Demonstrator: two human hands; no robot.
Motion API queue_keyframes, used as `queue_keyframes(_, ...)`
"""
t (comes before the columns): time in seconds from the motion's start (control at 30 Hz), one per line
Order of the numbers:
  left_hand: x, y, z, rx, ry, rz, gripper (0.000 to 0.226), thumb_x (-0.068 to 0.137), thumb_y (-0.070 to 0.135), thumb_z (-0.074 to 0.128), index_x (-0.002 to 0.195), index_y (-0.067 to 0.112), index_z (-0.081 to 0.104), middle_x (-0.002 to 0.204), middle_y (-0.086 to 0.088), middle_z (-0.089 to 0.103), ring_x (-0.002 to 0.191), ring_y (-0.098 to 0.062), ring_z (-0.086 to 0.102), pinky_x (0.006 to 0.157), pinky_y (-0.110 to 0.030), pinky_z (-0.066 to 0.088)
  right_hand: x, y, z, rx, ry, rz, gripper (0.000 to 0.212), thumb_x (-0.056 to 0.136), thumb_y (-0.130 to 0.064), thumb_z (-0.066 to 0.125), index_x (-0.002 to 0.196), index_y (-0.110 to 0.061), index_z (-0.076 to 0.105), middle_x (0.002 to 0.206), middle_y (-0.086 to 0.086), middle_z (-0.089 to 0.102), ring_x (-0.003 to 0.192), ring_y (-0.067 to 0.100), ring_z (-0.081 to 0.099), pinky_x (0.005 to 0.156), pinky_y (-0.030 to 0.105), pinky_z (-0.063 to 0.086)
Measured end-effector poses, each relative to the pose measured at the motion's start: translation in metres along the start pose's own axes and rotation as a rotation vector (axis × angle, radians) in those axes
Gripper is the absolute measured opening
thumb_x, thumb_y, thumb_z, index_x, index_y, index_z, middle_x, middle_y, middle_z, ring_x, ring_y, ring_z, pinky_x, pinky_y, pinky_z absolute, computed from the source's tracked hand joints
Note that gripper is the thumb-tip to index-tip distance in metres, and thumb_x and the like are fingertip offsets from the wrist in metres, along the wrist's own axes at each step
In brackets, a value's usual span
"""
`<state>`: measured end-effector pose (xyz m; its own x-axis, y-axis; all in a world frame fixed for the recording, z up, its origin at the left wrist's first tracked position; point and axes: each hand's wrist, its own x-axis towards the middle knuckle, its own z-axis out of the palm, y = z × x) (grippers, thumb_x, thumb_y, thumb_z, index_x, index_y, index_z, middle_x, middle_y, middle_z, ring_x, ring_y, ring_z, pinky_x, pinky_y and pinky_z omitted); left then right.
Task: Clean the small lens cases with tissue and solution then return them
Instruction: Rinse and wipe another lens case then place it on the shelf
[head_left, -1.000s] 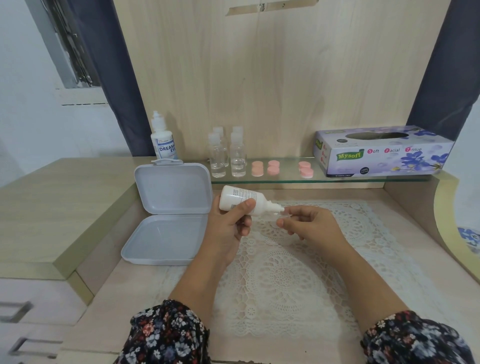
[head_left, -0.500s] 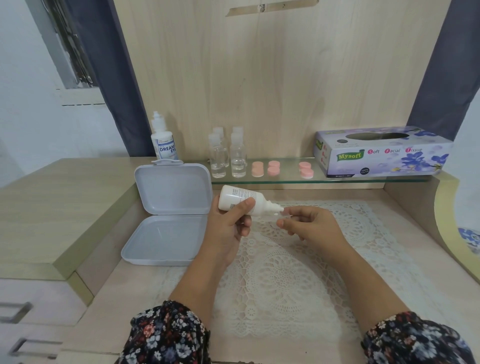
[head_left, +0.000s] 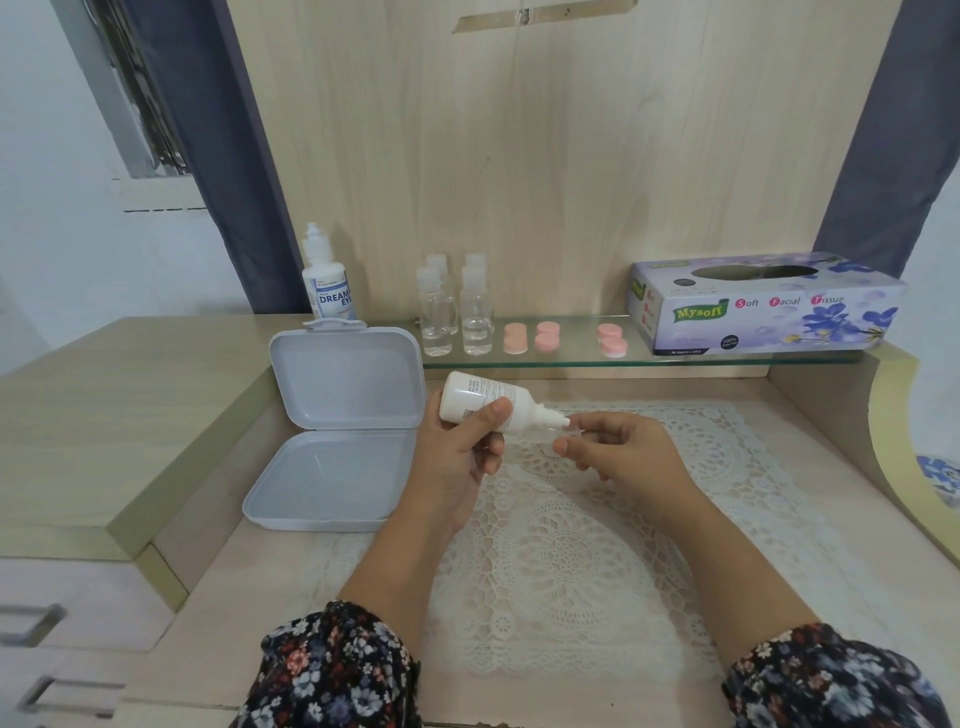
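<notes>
Six pink lens-case caps (head_left: 546, 342) and four clear bottles (head_left: 476, 312) stood on the far glass shelf (head_left: 571, 358). The left hand (head_left: 457, 457) gripped a white solution bottle (head_left: 488, 402); the right hand (head_left: 618, 452), fingers curled, pinched something too small to identify at its nozzle.

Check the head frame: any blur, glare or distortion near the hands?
Head view: lighting soft and even, no hard shadows; hands and white bottle sharp; whatever the right hand pinches at the nozzle is too small to tell; drawer handles at lower left blurred; wide-angle bend at the edges; faint reflections on the glass shelf.

A matt white plastic bottle (head_left: 485, 402) above a cream lace cloth (head_left: 571, 545) on the pale wood-grain counter (head_left: 182, 597), beside a smooth grey plastic case (head_left: 332, 431), below a glossy glass shelf (head_left: 571, 358) bearing a printed cardboard tissue box (head_left: 763, 306).
</notes>
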<state>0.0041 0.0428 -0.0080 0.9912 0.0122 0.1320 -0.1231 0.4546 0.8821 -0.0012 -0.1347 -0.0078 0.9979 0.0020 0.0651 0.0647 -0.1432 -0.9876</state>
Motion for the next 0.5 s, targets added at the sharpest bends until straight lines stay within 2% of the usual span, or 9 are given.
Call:
queue_keyframes(0.27, 0.0004, 0.0005, 0.0002, -0.018, 0.000, 0.005, 0.053, 0.067, 0.017, 0.075, 0.111, 0.007, 0.049, 0.073, -0.005, 0.061, 0.048, -0.011, 0.049, 0.038, -0.020, 0.037, -0.0003, 0.0004, -0.0001, -0.018, 0.000, -0.006, 0.021, 0.074, -0.016, 0.081, 0.093, -0.019, 0.073, 0.068, 0.001, 0.069, 0.055, 0.002, 0.059, 0.055, 0.011, 0.041)
queue_keyframes(0.5, -0.0003, 0.0004, -0.0002, -0.002, 0.000, 0.003, 0.052, 0.066, 0.018, 0.075, 0.110, 0.007, 0.050, 0.073, -0.007, 0.060, 0.048, -0.011, 0.049, 0.038, -0.020, 0.037, 0.0000, -0.0003, -0.0001, 0.000, -0.001, -0.001, 0.019, 0.074, -0.014, 0.081, 0.091, -0.019, 0.073, 0.069, 0.003, 0.068, 0.054, 0.003, 0.058, 0.051, 0.009, 0.041)
